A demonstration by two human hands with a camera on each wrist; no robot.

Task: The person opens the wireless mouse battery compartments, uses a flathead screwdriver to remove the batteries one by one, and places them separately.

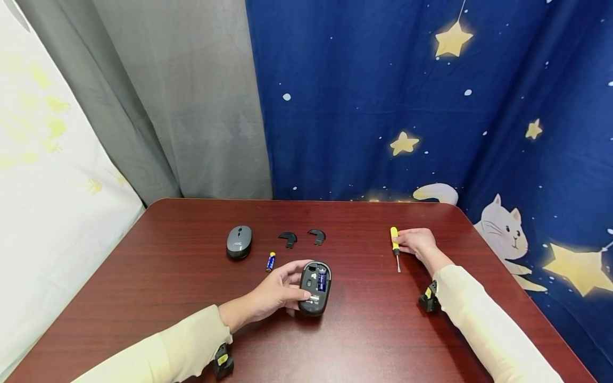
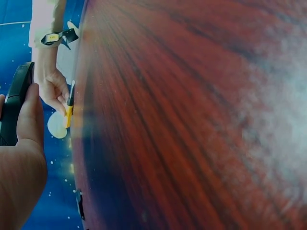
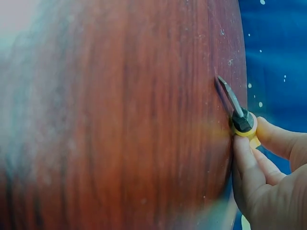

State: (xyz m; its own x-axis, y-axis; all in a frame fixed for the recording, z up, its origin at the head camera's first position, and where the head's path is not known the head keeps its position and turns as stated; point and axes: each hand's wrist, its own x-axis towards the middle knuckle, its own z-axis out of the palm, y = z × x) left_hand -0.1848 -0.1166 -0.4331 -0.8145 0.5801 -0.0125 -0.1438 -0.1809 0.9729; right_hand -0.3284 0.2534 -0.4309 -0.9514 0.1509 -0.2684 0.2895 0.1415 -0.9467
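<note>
Upturned mouse [image 1: 315, 288] gripped in left hand [image 1: 278, 291] mid-table; right hand [image 1: 415, 242] pinching screwdriver [image 1: 395, 248], bare wood between.

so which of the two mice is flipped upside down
The black mouse gripped by the left hand: it lies belly up, its battery bay open with a battery inside. The grey mouse, further back on the table, sits right way up, untouched.

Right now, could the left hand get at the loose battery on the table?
Probably yes, once freed: the left hand grips the upturned mouse, and the battery lies just beyond its fingers with bare table between.
</note>
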